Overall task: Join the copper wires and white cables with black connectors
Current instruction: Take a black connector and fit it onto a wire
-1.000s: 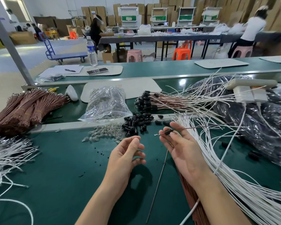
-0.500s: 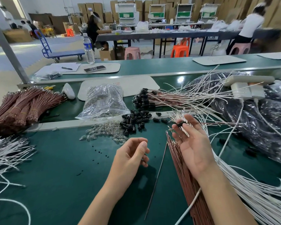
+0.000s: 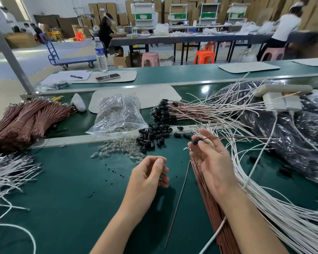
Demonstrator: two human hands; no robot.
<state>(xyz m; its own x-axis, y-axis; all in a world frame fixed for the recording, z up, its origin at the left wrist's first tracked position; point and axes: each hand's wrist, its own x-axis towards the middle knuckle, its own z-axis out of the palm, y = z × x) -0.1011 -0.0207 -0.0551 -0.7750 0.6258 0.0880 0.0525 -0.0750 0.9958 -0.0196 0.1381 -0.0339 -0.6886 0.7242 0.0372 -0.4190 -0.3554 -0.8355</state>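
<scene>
Grip: R hand (image 3: 213,162) pinches black connector (image 3: 195,142) w/ copper wire (image 3: 237,137) trailing to 3 o'clock. L hand (image 3: 149,173) loosely curled, empty. White cables (image 3: 275,213) at 4 o'clock. Next, I'd say: feed one in straight, seat terminal fully.

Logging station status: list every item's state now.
right hand, pinching black connector
black connector, threaded on copper wire
left hand, loosely curled, nothing visibly held
water bottle, upright, capped
loose connectors, piled, unjoined
</scene>
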